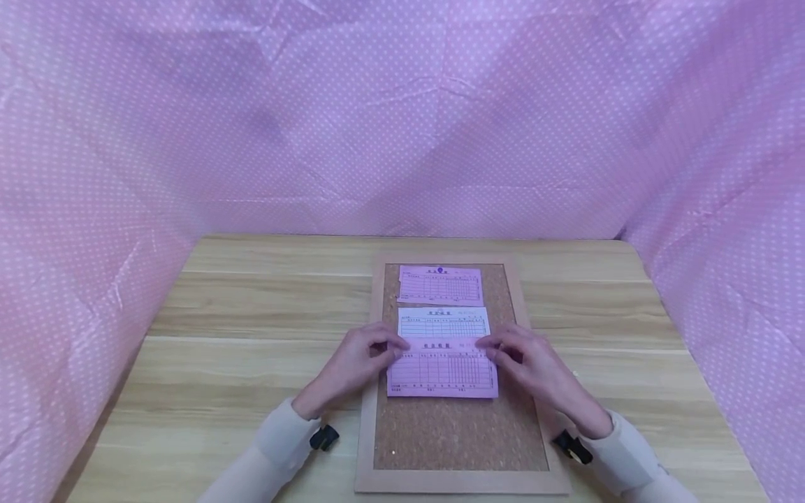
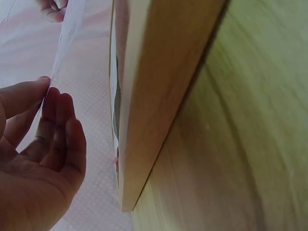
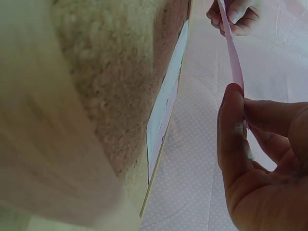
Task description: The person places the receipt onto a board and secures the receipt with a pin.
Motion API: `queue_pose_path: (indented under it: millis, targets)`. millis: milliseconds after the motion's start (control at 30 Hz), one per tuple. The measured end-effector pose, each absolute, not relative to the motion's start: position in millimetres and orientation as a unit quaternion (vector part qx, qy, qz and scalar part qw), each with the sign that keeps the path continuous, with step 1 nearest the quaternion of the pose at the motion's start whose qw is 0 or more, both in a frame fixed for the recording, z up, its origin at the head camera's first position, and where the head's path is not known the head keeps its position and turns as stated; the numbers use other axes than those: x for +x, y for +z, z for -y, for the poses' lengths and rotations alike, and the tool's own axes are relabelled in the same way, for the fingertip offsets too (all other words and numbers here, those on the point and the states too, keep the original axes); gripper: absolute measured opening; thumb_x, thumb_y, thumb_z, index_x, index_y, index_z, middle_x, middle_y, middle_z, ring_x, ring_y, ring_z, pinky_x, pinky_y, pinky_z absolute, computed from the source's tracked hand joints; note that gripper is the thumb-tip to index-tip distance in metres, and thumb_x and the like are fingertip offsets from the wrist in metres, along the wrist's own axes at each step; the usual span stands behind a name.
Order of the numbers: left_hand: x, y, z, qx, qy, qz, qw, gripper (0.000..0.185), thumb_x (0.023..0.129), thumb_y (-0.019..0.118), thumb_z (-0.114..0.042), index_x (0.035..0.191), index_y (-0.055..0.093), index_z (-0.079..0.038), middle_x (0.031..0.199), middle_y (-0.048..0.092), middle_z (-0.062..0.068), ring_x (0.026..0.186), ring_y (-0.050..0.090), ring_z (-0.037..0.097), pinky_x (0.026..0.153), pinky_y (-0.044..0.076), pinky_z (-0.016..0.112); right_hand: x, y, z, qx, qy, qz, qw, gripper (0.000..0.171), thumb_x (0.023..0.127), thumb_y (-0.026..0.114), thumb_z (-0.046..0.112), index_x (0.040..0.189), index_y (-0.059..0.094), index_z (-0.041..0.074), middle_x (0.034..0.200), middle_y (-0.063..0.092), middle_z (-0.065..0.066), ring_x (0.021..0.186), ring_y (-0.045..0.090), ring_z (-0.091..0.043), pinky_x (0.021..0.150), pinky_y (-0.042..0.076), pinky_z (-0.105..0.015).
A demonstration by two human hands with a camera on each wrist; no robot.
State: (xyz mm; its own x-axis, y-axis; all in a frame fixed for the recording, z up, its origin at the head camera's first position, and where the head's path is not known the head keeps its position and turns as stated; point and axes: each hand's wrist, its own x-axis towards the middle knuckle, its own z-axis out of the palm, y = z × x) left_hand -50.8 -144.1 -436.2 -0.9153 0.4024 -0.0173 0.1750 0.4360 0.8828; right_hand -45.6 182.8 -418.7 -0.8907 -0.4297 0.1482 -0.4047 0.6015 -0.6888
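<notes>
Both hands hold a pink receipt slip (image 1: pixel 440 370) by its left and right upper edges. My left hand (image 1: pixel 361 358) pinches one side between thumb and fingers, and my right hand (image 1: pixel 528 360) pinches the other. In both wrist views the slip is raised off the cork board (image 1: pixel 459 433). On the head view it overlaps the lower part of a white receipt slip (image 1: pixel 441 321) on the board. Above that, another pink receipt slip (image 1: pixel 440 288) lies at the board's top, with a purple pushpin (image 1: pixel 440 270) at its upper middle.
The board's wooden frame (image 1: pixel 462 482) rests on a light wood table (image 1: pixel 239 314). A small pale dot (image 1: pixel 393 452) shows on the lower left cork. Pink dotted cloth (image 1: pixel 402 126) surrounds the table at the back and sides. A dark clip-like piece (image 1: pixel 324 438) sits at the left cuff.
</notes>
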Motion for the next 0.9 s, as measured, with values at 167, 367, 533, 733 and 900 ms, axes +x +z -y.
queue_pose_path:
  millis: [167, 367, 533, 733, 900]
  targets:
    - [-54, -438, 143, 0.216, 0.465, -0.850, 0.119, 0.017, 0.094, 0.071, -0.003, 0.105, 0.079, -0.014, 0.104, 0.069, -0.007, 0.094, 0.063, 0.010, 0.083, 0.055, 0.030, -46, -420, -186, -0.255, -0.372, -0.892, 0.014, 0.028, 0.088, 0.074, -0.006, 0.110, 0.079, 0.011, 0.101, 0.069, 0.005, 0.081, 0.056, -0.005, 0.068, 0.051, -0.024]
    - [-55, -440, 141, 0.272, 0.401, -0.868, 0.110, 0.014, 0.094, 0.074, -0.006, 0.106, 0.078, -0.013, 0.103, 0.070, -0.006, 0.093, 0.063, 0.009, 0.085, 0.053, 0.033, -46, -425, -190, -0.273, -0.345, -0.897, 0.038, 0.029, 0.088, 0.075, -0.004, 0.114, 0.079, 0.009, 0.102, 0.070, 0.003, 0.085, 0.060, -0.007, 0.072, 0.055, -0.026]
    - [-56, -441, 138, 0.291, 0.364, -0.875, 0.125, 0.013, 0.095, 0.074, -0.008, 0.106, 0.079, -0.012, 0.105, 0.072, -0.004, 0.098, 0.064, 0.010, 0.086, 0.053, 0.032, -47, -428, -192, -0.275, -0.324, -0.903, 0.060, 0.026, 0.090, 0.075, 0.000, 0.114, 0.078, 0.009, 0.114, 0.074, -0.007, 0.104, 0.069, -0.025, 0.088, 0.058, -0.042]
    - [-56, -445, 137, 0.305, 0.325, -0.881, 0.161, 0.017, 0.092, 0.078, -0.013, 0.110, 0.079, -0.013, 0.104, 0.070, -0.006, 0.095, 0.061, 0.008, 0.084, 0.052, 0.028, -50, -428, -191, -0.267, -0.309, -0.907, 0.106, 0.024, 0.093, 0.073, 0.004, 0.115, 0.078, 0.010, 0.124, 0.071, -0.014, 0.117, 0.065, -0.038, 0.099, 0.052, -0.057]
    - [-55, -447, 140, 0.313, 0.299, -0.887, 0.159, 0.021, 0.092, 0.080, -0.019, 0.113, 0.079, -0.017, 0.106, 0.068, -0.009, 0.095, 0.058, 0.008, 0.085, 0.048, 0.030, -53, -427, -190, -0.272, -0.297, -0.907, 0.120, 0.022, 0.093, 0.073, 0.005, 0.114, 0.078, 0.009, 0.117, 0.073, -0.010, 0.109, 0.067, -0.031, 0.092, 0.056, -0.049]
